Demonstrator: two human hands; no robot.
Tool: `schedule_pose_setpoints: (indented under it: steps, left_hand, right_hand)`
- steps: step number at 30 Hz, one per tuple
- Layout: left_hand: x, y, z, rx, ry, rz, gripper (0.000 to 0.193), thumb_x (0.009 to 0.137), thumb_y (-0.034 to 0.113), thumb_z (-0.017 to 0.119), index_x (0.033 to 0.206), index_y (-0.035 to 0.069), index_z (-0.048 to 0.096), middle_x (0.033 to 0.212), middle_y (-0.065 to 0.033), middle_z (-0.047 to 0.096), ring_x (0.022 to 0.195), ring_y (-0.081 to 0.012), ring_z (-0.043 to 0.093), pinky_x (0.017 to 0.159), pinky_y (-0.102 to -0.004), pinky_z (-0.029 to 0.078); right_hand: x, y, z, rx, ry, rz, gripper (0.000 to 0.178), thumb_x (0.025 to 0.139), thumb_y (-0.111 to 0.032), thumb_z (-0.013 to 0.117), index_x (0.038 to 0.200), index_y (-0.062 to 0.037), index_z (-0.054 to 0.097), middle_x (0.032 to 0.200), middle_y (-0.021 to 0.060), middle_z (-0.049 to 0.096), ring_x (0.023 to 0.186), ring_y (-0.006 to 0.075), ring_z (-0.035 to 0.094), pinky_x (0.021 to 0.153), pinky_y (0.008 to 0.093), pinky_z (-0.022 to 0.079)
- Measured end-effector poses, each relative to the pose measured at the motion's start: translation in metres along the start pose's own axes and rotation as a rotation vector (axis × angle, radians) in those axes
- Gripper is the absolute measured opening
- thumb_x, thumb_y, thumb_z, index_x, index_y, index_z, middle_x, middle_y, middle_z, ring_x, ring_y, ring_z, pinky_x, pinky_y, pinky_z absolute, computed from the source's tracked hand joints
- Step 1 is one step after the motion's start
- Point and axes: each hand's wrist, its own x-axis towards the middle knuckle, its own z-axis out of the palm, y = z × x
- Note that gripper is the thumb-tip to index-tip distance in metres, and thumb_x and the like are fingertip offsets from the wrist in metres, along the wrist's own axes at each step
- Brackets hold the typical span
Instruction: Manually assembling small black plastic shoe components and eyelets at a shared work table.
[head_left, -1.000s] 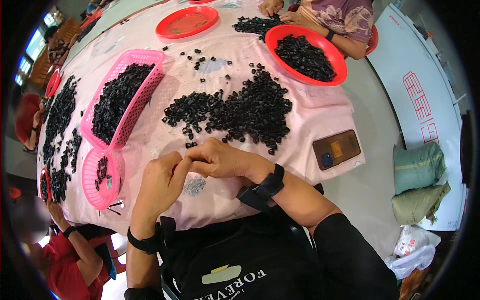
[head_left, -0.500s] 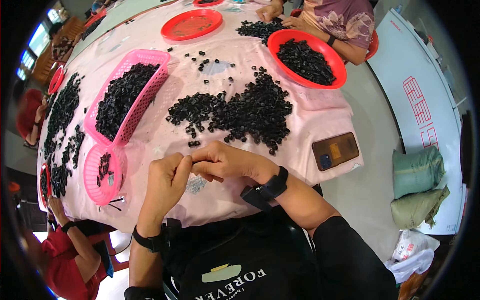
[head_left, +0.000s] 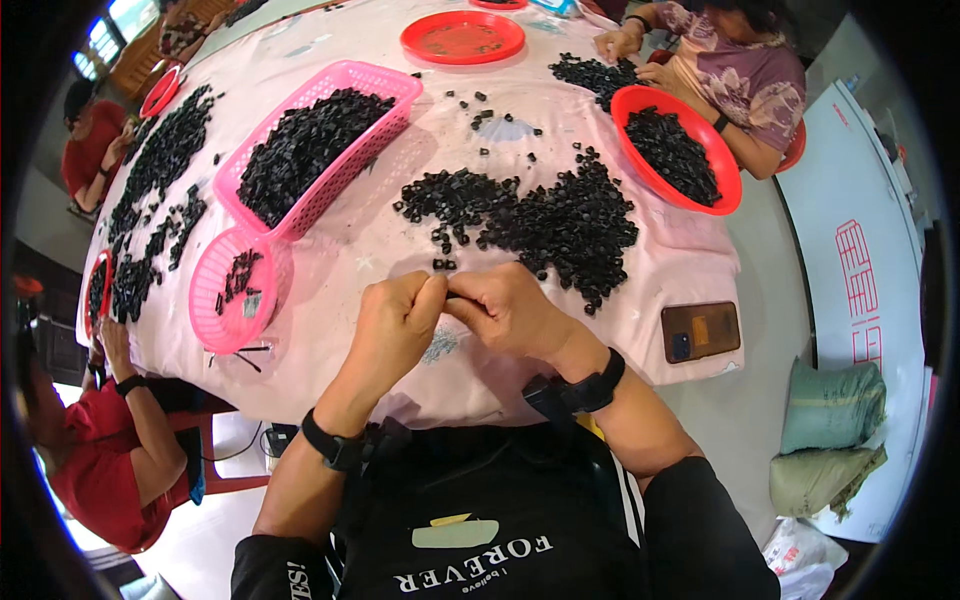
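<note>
Narrow grip of left hand [head_left: 395, 318] and right hand [head_left: 512, 315] pinches one small dark piece [head_left: 452, 297] between them. Beyond, many black pieces [head_left: 575, 225] cover the surface [head_left: 325, 320], pink basket [head_left: 354, 166] at far left.

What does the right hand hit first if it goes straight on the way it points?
The left hand: the right hand points forward-left, its fingertips right up against the left's. Whether they touch or a small piece sits between is hard to tell.
</note>
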Motion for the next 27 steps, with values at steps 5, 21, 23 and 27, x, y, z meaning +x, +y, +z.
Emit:
schedule_pose_setpoints:
  steps: [5, 21, 23, 27]
  left_hand:
    - [0.001, -0.011, 0.004, -0.004, 0.002, -0.030, 0.037, 0.098, 0.023, 0.055, 0.077, -0.005, 0.064, 0.065, -0.0231, 0.059, 0.053, -0.0290, 0.058, 0.055, -0.0408, 0.046]
    - [-0.003, 0.011, 0.007, -0.102, -0.034, 0.044, 0.039, 0.104, 0.022, 0.051, 0.080, -0.006, 0.060, 0.063, -0.0089, 0.054, 0.061, -0.0118, 0.050, 0.056, -0.0329, 0.043]
    - [-0.003, 0.012, 0.007, -0.121, -0.029, 0.050, 0.039, 0.104, 0.022, 0.052, 0.079, -0.006, 0.060, 0.062, -0.0087, 0.054, 0.061, -0.0115, 0.050, 0.055, -0.0322, 0.042]
    - [-0.001, 0.010, 0.004, -0.161, -0.099, -0.057, 0.035, 0.105, 0.023, 0.051, 0.084, -0.003, 0.063, 0.065, -0.0097, 0.058, 0.060, -0.0164, 0.056, 0.057, -0.0324, 0.044]
  right_hand:
    - [-0.002, -0.003, 0.001, -0.327, 0.026, -0.065, 0.011, 0.088, -0.020, 0.070, 0.090, -0.0094, 0.069, 0.071, 0.0130, 0.067, 0.063, 0.0327, 0.066, 0.056, 0.0410, 0.051]
    - [-0.011, -0.004, -0.019, 0.786, -0.220, 0.535, 0.030, 0.106, -0.026, 0.054, 0.087, -0.0045, 0.064, 0.061, -0.0019, 0.054, 0.049, 0.0056, 0.046, 0.046, 0.0207, 0.037]
    - [-0.012, -0.003, -0.020, 0.866, -0.227, 0.557, 0.031, 0.106, -0.026, 0.053, 0.085, -0.0053, 0.063, 0.060, -0.0016, 0.054, 0.049, 0.0052, 0.046, 0.046, 0.0206, 0.037]
    - [-0.012, -0.003, -0.020, 0.870, -0.228, 0.552, 0.032, 0.106, -0.027, 0.053, 0.085, -0.0050, 0.063, 0.060, -0.0015, 0.054, 0.049, 0.0053, 0.045, 0.046, 0.0209, 0.036]
